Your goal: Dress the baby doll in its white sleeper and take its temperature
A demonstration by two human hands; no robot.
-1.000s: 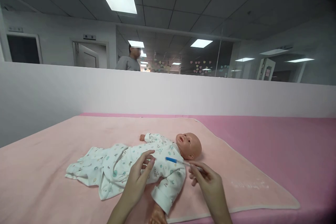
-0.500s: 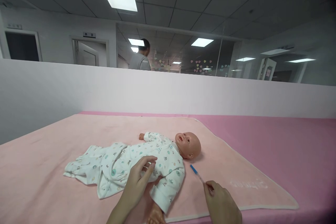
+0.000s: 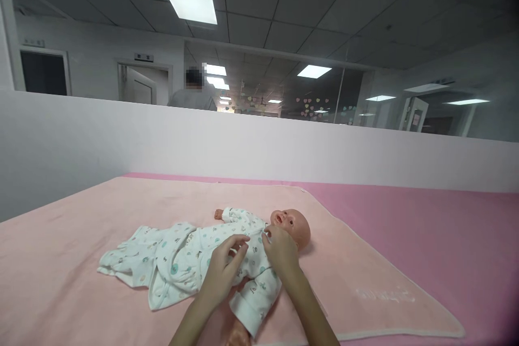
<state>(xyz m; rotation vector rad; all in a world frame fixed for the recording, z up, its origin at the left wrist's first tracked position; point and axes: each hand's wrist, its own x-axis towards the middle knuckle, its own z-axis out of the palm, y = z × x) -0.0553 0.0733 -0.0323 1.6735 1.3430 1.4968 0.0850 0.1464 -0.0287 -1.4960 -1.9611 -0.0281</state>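
Observation:
A baby doll (image 3: pixel 292 227) lies on its back on a pale pink blanket (image 3: pixel 81 238), head to the right, dressed in a white patterned garment (image 3: pixel 178 259). My left hand (image 3: pixel 223 273) rests on the doll's chest with its fingers curled onto the fabric. My right hand (image 3: pixel 280 253) is just beside it, pinching the garment's collar below the doll's chin. The thin blue-tipped stick my right hand held earlier is out of sight. The doll's near bare hand pokes out of the sleeve at the bottom edge.
The blanket covers a brighter pink surface (image 3: pixel 425 227) that runs off to the right. A low white partition (image 3: pixel 243 140) stands behind it. Beyond that, a person (image 3: pixel 192 94) is in a room with doors and glass walls.
My right hand set the blue-tipped stick down to the right of the doll, then moved left onto the doll's collar. My left hand slid slightly up the chest. The person behind shifted sideways.

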